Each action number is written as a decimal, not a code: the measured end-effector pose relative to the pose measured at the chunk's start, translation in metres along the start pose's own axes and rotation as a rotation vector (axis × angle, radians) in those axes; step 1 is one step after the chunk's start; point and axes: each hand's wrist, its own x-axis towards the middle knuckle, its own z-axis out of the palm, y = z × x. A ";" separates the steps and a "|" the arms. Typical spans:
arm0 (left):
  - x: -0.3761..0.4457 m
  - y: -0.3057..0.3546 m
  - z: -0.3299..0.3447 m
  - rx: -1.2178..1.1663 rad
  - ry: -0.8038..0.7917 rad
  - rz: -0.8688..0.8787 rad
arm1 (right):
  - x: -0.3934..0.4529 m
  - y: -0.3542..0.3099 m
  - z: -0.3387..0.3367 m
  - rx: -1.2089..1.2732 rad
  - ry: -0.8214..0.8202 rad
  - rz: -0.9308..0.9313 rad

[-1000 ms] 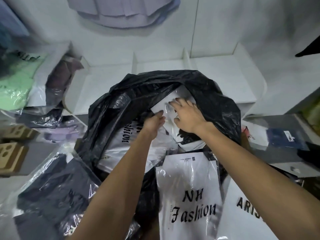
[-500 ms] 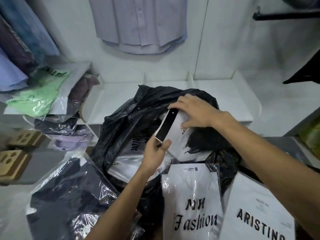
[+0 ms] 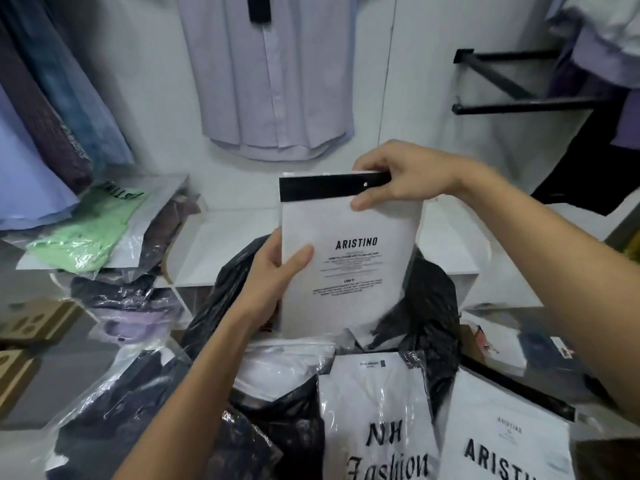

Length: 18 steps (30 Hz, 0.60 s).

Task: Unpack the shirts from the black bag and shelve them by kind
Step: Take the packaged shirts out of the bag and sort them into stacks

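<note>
A white Aristino shirt packet (image 3: 360, 271) with a black top strip stands upright above the open black bag (image 3: 429, 306). My left hand (image 3: 277, 268) grips its left edge, thumb across the front. My right hand (image 3: 398, 174) pinches the black strip at the top right corner. The packet's lower end hides the bag's mouth. More white packets (image 3: 287, 362) lie inside the bag. The white divided shelf (image 3: 225, 244) stands behind the bag.
An NH Fashion packet (image 3: 377, 420) and another Aristino packet (image 3: 505, 441) lie in front. A green bagged shirt (image 3: 90, 230) tops a stack at left; a dark bagged shirt (image 3: 131, 403) lies lower left. A lilac shirt (image 3: 270, 81) hangs on the wall, black rails (image 3: 512, 81) at right.
Both hands have pulled the white packet up out of the black bag and turned it upright, so its printed face shows. The view has tilted up toward the wall.
</note>
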 end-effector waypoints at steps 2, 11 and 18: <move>0.001 0.014 0.002 0.027 -0.016 0.010 | -0.004 -0.010 -0.012 0.043 0.089 -0.029; 0.008 0.028 0.030 -0.040 0.099 0.089 | 0.000 -0.034 -0.030 -0.097 0.582 0.261; -0.004 -0.002 0.062 0.311 0.044 0.309 | 0.010 -0.069 -0.033 0.338 0.023 0.539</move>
